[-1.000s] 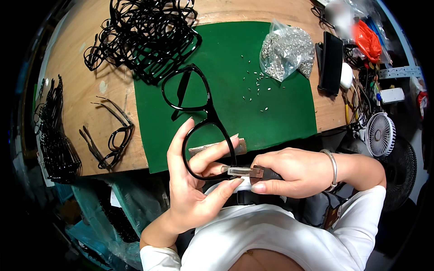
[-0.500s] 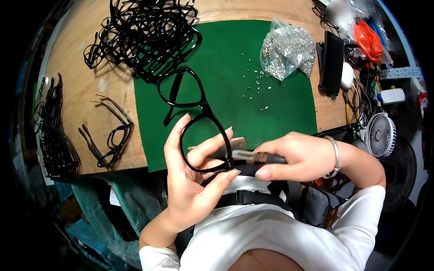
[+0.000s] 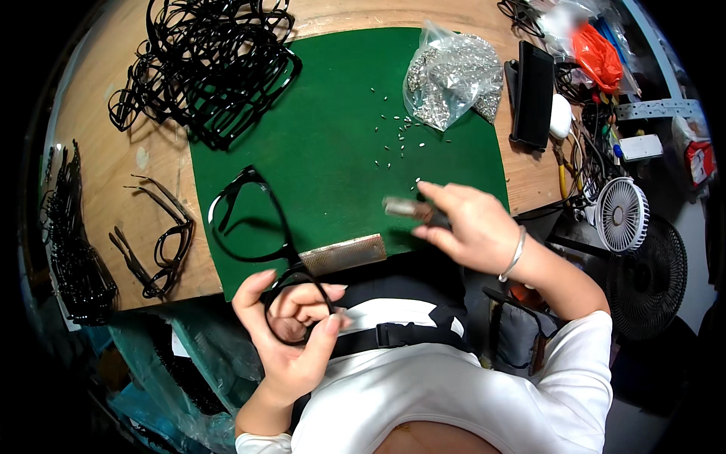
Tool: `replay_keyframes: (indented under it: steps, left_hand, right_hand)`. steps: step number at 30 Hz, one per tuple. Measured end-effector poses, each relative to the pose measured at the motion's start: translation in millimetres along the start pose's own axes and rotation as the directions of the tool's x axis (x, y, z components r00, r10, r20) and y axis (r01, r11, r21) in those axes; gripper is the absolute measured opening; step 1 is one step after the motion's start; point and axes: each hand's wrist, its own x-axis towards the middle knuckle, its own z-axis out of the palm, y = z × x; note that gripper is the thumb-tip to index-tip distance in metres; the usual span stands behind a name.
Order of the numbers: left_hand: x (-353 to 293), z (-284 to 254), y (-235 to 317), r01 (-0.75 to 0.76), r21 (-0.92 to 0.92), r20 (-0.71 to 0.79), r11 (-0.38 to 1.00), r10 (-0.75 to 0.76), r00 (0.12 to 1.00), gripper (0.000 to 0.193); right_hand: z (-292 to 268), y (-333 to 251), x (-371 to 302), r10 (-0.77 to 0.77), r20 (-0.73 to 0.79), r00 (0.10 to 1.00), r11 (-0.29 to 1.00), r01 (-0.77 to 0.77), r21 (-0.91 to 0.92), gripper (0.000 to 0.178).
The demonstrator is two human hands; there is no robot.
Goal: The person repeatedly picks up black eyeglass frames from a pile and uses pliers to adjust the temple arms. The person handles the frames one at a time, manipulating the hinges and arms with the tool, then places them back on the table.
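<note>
Low over the table's front edge, my left hand (image 3: 287,363) is closed on the lower rim of a black eyeglass frame (image 3: 290,253). The frame's other rim reaches out above the green mat (image 3: 333,144). My right hand (image 3: 484,231) grips a pliers-like tool with a metal head (image 3: 408,209), blurred by motion. Its index fingertip is stretched out to one of the small silver metal pieces on the mat; whether it touches cannot be told. More small silver pieces (image 3: 422,144) lie scattered near a clear plastic bag (image 3: 435,91) full of them.
A tangled pile of black frames (image 3: 219,83) fills the far left. Glasses with temples (image 3: 175,240) and a bundle of black temples (image 3: 76,250) lie left. A textured metal strip (image 3: 344,254) rests at the mat's front edge. Right are a black phone-like slab (image 3: 533,94) and white fan (image 3: 622,216).
My right hand has moved away from the eyeglass frame with the tool, up to the small pieces on the mat. My left hand has lowered the frame toward me and left.
</note>
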Motion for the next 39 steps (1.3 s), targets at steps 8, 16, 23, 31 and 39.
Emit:
replay_keyframes:
  steps: [8,16,23,31,39]
  left_hand:
    - [18.4,6.1,1.2,0.239,-0.399,0.234,0.886,-0.153,0.960,0.082]
    - [14.6,8.6,-4.2,0.238,-0.093,0.117,0.967,-0.227,0.967,0.015]
    - [16.8,33.0,-12.8,0.131,-0.049,0.082,0.990,-0.127,0.989,0.049]
    - [17.6,33.2,-13.5,0.093,0.024,0.098,0.995,-0.095,0.991,0.050]
    - [22.9,18.1,20.0,0.400,-0.317,0.299,0.860,-0.310,0.903,0.050]
  right_hand:
    - [18.1,23.5,23.1,0.111,-0.108,0.988,0.993,-0.106,0.050,0.016]
    - [12.9,12.7,28.6,0.116,-0.012,0.993,0.991,-0.115,0.068,0.016]
    - [15.9,-50.6,17.1,0.100,-0.154,0.983,0.647,0.053,0.761,0.012]
    - [9.3,-59.2,24.0,0.186,0.322,0.928,0.078,-0.341,0.937,0.019]
    - [-17.3,-63.2,20.1,0.023,0.488,0.873,-0.038,-0.487,0.873,0.021]
